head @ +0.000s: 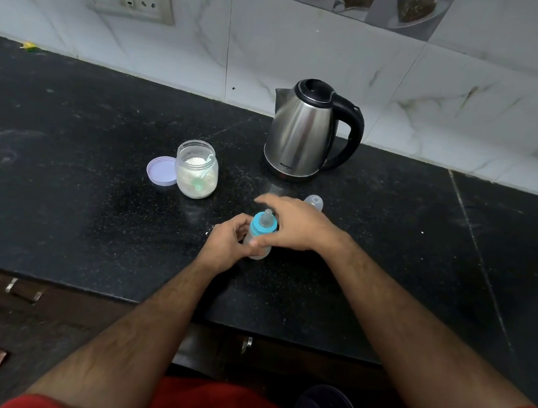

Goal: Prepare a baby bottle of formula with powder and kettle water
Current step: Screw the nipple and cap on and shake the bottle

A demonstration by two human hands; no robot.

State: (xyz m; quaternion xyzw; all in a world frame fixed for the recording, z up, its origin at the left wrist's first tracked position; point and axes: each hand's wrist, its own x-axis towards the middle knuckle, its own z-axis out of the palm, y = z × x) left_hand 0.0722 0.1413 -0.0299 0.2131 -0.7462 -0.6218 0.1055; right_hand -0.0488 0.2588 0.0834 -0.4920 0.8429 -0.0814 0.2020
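The translucent baby bottle (257,242) with blue collar and soft teat stands on the speckled black desk (86,212); the left hand (225,248) grips its body, the right hand (292,226) curls around the collar. A cross-threaded collar could leak; the open powder jar (197,169) and steel kettle (300,132) stand behind.

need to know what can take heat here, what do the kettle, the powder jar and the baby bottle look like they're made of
Kettle: brushed stainless steel by its streaky grey sheen, with a glossy black handle and lid, probably plastic.
Powder jar: clear, glass or hard plastic, since the white powder and scoop show through; the look leaves that open.
Baby bottle: cloudy translucent plastic body, matte blue collar, soft-looking pale teat, likely silicone.
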